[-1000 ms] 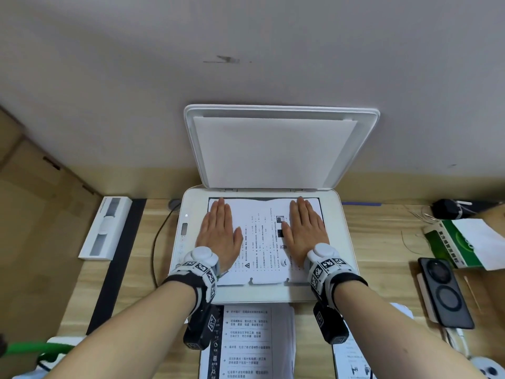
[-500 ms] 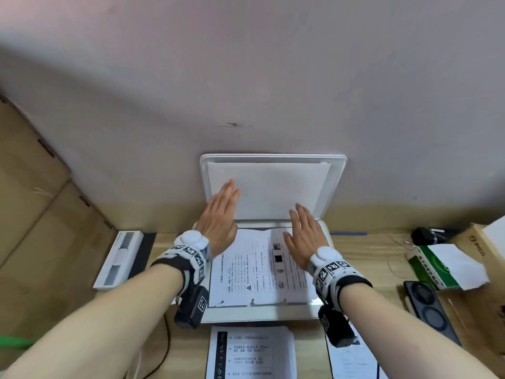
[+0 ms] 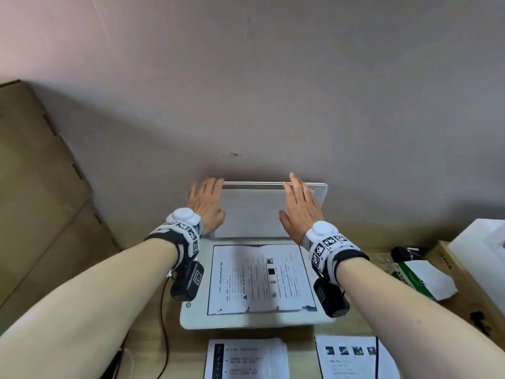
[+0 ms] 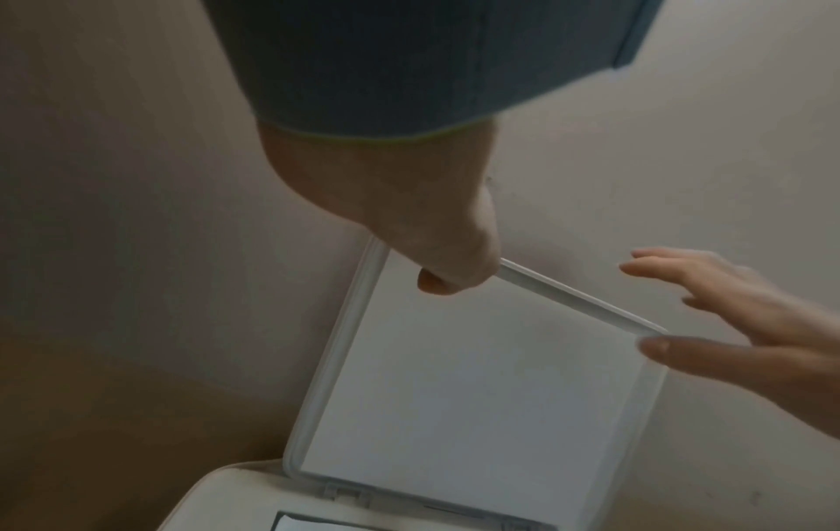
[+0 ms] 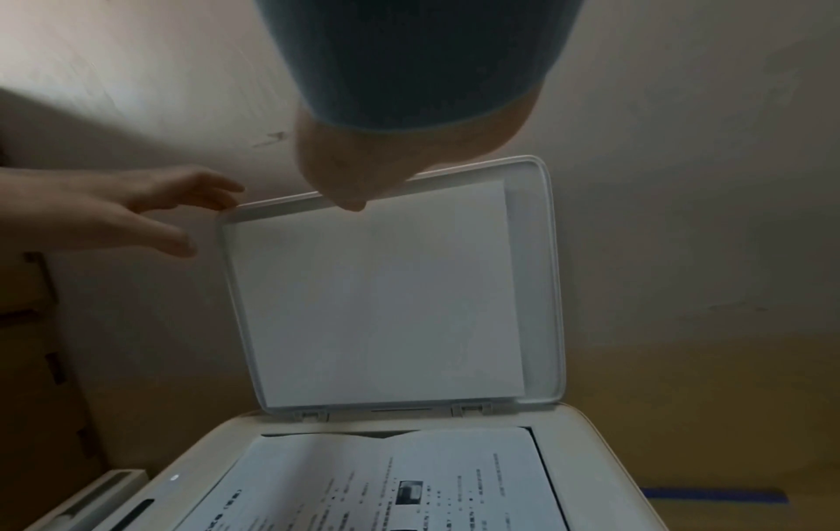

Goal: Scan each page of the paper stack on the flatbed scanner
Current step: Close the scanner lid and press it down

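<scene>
The white flatbed scanner (image 3: 254, 321) stands with its lid (image 3: 251, 212) raised against the wall. A printed page (image 3: 259, 280) lies flat on the glass, untouched. My left hand (image 3: 206, 201) is up at the lid's top left corner, its fingers reaching over the top edge. In the left wrist view its thumb (image 4: 436, 280) lies against the lid (image 4: 477, 377) just under that edge. My right hand (image 3: 299, 206) is at the top edge further right with its fingers fairly straight. Two paper stacks (image 3: 246, 359) (image 3: 352, 356) lie in front of the scanner.
Cardboard boxes (image 3: 41, 201) line the left side. A green and white box (image 3: 418, 274) and a black device (image 3: 404, 253) sit on the right of the wooden table. A black cable (image 3: 164, 310) runs down the scanner's left side. The wall is directly behind the lid.
Both hands have lifted off the page on the glass and risen to the lid's top edge. The left went up first. The head view has tilted up.
</scene>
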Tool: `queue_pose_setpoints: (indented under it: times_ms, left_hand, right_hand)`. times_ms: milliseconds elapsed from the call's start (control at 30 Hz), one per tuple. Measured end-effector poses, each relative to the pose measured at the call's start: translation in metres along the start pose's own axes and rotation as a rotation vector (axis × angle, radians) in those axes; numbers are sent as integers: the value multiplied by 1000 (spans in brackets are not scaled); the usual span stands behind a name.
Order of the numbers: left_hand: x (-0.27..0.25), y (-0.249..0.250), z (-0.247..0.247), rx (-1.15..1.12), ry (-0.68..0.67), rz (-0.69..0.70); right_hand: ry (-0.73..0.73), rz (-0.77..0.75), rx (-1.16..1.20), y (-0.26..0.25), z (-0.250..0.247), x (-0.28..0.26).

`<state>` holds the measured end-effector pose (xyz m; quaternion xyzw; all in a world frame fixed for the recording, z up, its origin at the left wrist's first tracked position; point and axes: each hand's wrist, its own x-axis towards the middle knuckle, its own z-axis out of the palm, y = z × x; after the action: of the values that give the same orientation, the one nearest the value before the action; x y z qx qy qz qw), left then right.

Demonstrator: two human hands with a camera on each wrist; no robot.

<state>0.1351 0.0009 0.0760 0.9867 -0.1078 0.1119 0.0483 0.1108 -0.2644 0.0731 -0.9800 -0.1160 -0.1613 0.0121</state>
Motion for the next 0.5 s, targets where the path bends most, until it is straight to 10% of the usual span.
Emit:
queue_pose_setpoints:
  times_ms: [133, 333, 500]
  left_hand:
    - [-14, 7, -9, 55, 1, 19]
    - [-50, 14, 5, -47, -478, 102]
    - [-95, 11, 54, -148, -571, 188]
  right_hand:
    - [-48, -33, -18, -9, -3, -12]
    - [-294, -104, 10, -22, 10, -38]
    - [-462, -131, 107, -35, 43, -85]
